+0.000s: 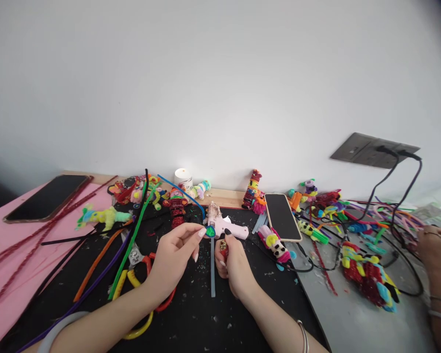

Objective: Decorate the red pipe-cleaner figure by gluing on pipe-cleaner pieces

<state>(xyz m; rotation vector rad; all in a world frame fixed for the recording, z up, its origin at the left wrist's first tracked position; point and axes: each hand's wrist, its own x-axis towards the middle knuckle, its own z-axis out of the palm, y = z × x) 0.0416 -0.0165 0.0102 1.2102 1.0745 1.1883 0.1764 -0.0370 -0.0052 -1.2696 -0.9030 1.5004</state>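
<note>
My left hand (174, 252) pinches a small round green-and-blue piece (209, 232) between thumb and fingertips. A red lighter with a metal top (224, 247) is in my closed right hand (235, 267), its top just below and to the right of that piece. Directly behind both hands, a pale glue gun (233, 229) lies on the black mat (191, 314). A translucent glue stick (212, 279) runs from it toward me, between my hands. Whether the lighter has a flame I cannot make out.
Scissors (135, 257) and pipe cleaners (127, 255) lie left of my hands. Phones rest on the pink sheet (44, 198) and at right (282, 215). Fuzzy figures (369, 277) and black cables (404, 196) crowd the right. Another person's hand (439, 255) is at the right edge.
</note>
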